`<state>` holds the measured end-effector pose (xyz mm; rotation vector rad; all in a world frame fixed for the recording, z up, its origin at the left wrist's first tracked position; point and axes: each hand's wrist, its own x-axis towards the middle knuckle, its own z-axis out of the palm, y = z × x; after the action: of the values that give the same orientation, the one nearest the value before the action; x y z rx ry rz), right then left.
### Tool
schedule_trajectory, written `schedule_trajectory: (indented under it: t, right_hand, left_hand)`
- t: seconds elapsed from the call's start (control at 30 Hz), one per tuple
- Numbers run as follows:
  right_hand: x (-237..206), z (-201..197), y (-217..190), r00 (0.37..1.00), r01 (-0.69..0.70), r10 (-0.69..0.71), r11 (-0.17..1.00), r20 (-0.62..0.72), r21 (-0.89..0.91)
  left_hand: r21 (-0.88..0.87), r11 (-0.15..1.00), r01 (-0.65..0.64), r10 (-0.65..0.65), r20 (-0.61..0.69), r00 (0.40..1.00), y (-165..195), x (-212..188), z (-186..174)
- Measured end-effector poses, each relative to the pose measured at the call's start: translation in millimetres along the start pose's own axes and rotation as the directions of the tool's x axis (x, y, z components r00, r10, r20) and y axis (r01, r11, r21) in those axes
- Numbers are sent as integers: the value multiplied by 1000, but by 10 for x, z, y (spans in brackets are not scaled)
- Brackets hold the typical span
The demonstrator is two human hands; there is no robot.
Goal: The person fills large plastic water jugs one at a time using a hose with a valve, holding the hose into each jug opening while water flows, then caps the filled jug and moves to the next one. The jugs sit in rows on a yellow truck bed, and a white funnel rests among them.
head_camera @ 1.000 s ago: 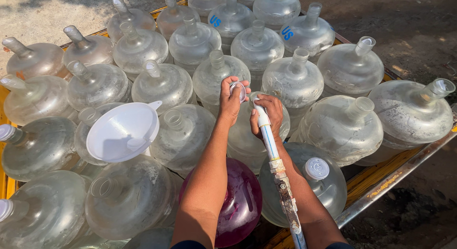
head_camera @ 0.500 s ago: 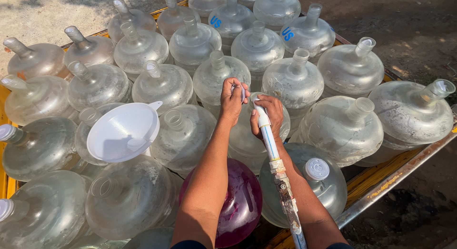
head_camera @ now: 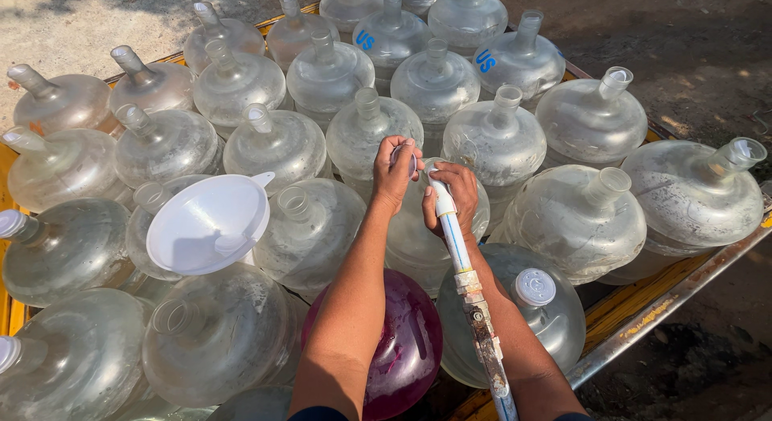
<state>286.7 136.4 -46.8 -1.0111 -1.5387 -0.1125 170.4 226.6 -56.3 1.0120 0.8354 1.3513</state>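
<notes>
Many jugs: a crowd of large clear plastic water jugs stands packed together on a yellow cart (head_camera: 643, 304), necks up; most necks are open.
Left hand (head_camera: 394, 170): it is raised over the middle jug (head_camera: 418, 236); the fingers curl around a small cap (head_camera: 404, 156) and pinch it, so this grip is closed on the cap.
Right hand (head_camera: 454, 197): it is wrapped around the white end of the pipe (head_camera: 458, 244), just beside the left hand; the grip is pressed tight on the pipe.
Pipe: a white tube with a thin blue line; it runs along the right forearm from the lower edge up to the hands. Lower down there is a rusty brown fitting (head_camera: 482, 336). The tip points to the neck of the middle jug, but the neck itself is hidden by the hands.
Purple jug (head_camera: 406, 349): dark purple, it lies under the left forearm, near the person.
Capped jug (head_camera: 535, 308): to the right of the pipe, with a white cap on top.
Funnel (head_camera: 207, 224): wide and white, it sits in a jug to the left of the hands, well apart from them.
Ground: dry earth around the cart.
</notes>
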Motion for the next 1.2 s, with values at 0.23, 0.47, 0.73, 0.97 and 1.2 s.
schedule_trajectory:
  t: [0.23, 0.47, 0.73, 0.97, 1.2]
  right_hand:
    - [-3, -5, -3, 1000, 3, -3, 1000, 4, -3]
    - [8, -19, -7, 1000, -9, 9, 1000, 9, 4]
    - [-6, -5, 7, 1000, 6, -6, 1000, 1, 7]
    - [-1, -2, 6, 1000, 22, -22, 1000, 0, -2]
    - [-15, 11, -2, 1000, 4, -4, 1000, 13, 9]
  left_hand:
    - [-13, 1000, 1, 0, 57, 998, -128, 29, -39]
    - [14, 1000, 19, -19, 29, 999, -108, 34, -74]
    - [-115, 990, 77, -72, 52, 996, -134, 53, -123]
    - [-54, 997, 49, -48, 20, 999, -213, 92, -162]
    - [153, 988, 10, -10, -4, 1000, -388, 115, -220]
